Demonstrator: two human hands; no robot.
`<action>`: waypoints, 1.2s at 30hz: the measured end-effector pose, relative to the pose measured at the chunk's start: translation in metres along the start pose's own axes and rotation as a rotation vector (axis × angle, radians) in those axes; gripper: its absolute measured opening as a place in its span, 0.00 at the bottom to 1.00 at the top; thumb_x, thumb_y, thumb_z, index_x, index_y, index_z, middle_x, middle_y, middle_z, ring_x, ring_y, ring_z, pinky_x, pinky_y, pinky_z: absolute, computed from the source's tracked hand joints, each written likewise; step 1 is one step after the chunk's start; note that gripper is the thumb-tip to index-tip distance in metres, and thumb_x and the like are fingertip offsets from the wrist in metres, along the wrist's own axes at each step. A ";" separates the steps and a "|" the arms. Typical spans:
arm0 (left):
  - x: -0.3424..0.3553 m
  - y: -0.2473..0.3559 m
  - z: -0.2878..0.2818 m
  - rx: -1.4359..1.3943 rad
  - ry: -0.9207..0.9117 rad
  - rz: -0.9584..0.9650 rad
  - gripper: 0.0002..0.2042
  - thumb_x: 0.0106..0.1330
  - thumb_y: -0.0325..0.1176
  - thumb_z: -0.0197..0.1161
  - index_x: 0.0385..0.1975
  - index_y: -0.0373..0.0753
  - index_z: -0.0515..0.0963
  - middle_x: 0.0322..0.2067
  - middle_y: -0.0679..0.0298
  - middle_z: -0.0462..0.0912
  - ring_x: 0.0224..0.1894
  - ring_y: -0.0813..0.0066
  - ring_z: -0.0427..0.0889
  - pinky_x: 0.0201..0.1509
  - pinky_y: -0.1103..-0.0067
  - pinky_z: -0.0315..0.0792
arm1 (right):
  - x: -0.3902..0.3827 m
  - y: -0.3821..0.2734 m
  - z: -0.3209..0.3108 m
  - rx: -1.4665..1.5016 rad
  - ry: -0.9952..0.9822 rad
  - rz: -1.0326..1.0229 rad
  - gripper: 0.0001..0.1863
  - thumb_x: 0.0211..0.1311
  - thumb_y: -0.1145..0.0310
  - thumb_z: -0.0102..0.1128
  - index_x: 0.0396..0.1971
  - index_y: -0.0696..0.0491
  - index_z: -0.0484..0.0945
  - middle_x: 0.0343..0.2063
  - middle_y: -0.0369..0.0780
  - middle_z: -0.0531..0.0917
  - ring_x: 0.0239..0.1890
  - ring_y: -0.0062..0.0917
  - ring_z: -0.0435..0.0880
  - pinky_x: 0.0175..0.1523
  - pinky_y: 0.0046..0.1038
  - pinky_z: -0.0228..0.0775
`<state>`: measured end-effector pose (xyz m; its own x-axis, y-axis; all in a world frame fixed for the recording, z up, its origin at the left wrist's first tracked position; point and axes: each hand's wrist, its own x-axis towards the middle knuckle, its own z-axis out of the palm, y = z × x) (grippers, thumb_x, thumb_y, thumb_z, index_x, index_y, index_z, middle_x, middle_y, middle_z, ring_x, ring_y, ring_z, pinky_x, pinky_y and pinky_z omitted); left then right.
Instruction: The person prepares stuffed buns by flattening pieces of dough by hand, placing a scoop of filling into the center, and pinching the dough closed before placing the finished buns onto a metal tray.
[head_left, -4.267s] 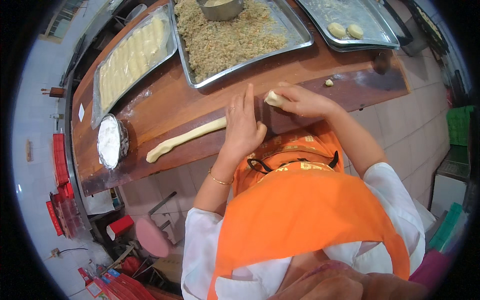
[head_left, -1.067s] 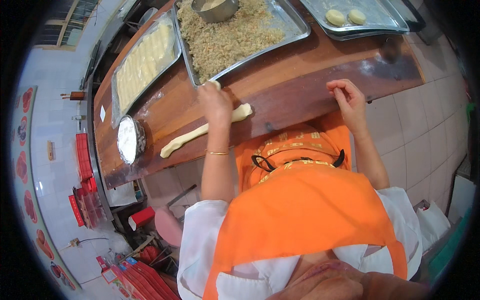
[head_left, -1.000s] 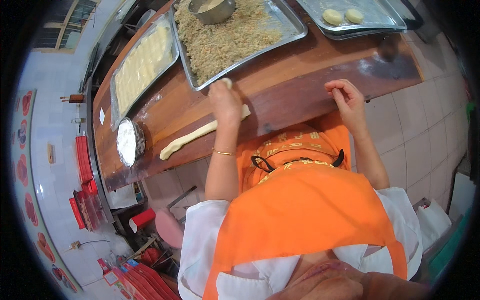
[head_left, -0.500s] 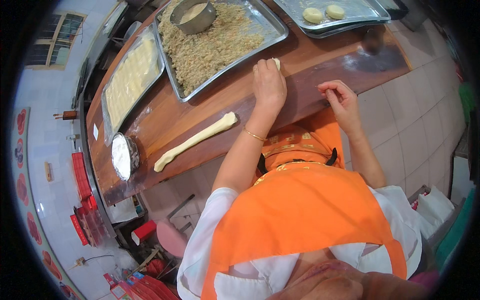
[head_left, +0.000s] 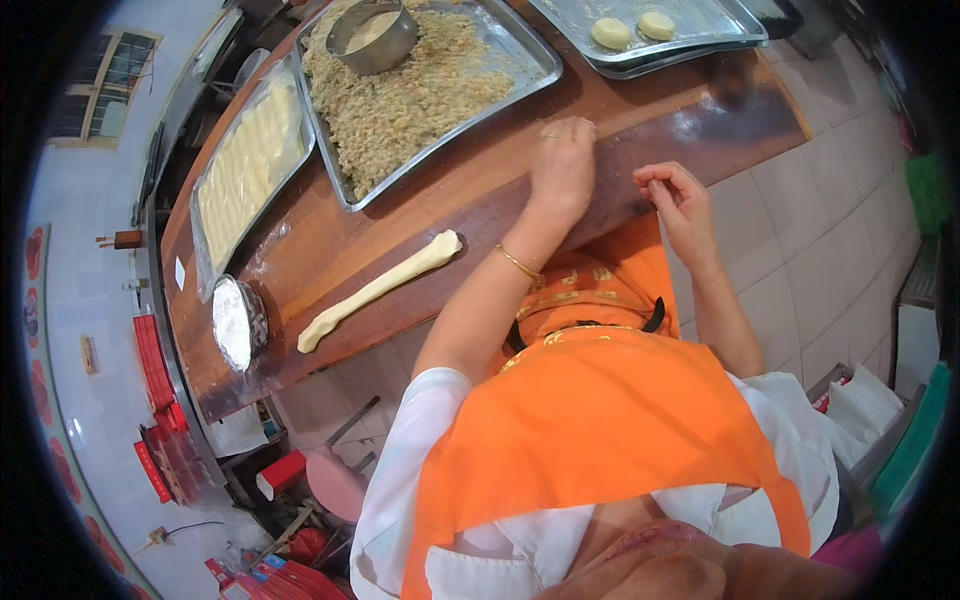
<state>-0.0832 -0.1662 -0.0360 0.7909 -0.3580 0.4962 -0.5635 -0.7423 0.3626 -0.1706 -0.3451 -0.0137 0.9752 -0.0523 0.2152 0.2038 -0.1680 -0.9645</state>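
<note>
The table [head_left: 400,222] spans the scene, its near edge running in front of your apron [head_left: 600,420]. At its far middle you have the largest tray [head_left: 518,50], spread with crumbly filling [head_left: 410,100], bare metal showing at its right. Another tray [head_left: 690,28] stands at the far right, on top of a stack. At the far left, a third tray [head_left: 298,165] carries pale dough rolls [head_left: 245,170] lying side by side under clear plastic.

Your left hand [head_left: 562,165] is over the table, right of the filling and near its tray, fingers bent downward; whether it grips anything under the fingers I cannot tell. Your right hand [head_left: 680,200] is at the near edge, to the right and apart from the left one, fingers curled with the thumb close to the forefinger; I cannot tell whether the tips pinch anything.

The dough strip [head_left: 380,287] lies slantwise near the near edge, left of your left forearm, neither hand touching it. The bowl [head_left: 260,325] of white powder sits at its left. A metal cup [head_left: 385,55] rests on the filling. Two dough rounds [head_left: 611,33] lie side by side on the right-hand tray.
</note>
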 end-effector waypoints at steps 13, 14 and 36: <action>-0.056 -0.043 -0.083 -0.067 -0.255 0.209 0.16 0.63 0.22 0.53 0.51 0.33 0.75 0.57 0.51 0.77 0.64 0.54 0.73 0.71 0.62 0.63 | 0.000 0.001 0.001 0.024 -0.012 0.009 0.08 0.68 0.81 0.51 0.39 0.60 0.81 0.38 0.38 0.83 0.40 0.20 0.82 0.47 0.22 0.76; -0.057 -0.049 -0.090 -0.057 -0.234 0.189 0.16 0.64 0.22 0.54 0.51 0.33 0.75 0.56 0.51 0.78 0.64 0.54 0.73 0.71 0.62 0.62 | 0.003 0.001 0.003 0.031 -0.022 0.009 0.08 0.68 0.81 0.51 0.39 0.60 0.81 0.39 0.38 0.83 0.40 0.20 0.82 0.47 0.22 0.76; -0.097 -0.057 -0.136 -2.152 0.716 -0.979 0.14 0.74 0.27 0.54 0.57 0.36 0.70 0.59 0.46 0.74 0.63 0.51 0.74 0.68 0.60 0.72 | 0.253 0.000 0.177 -1.283 -0.737 -0.137 0.19 0.48 0.68 0.70 0.42 0.59 0.80 0.33 0.48 0.85 0.39 0.43 0.85 0.47 0.36 0.76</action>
<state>-0.1605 -0.0120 0.0024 0.9474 0.0665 -0.3130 0.0178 0.9658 0.2587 0.0916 -0.1844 0.0135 0.8584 0.4676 -0.2109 0.4639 -0.8831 -0.0697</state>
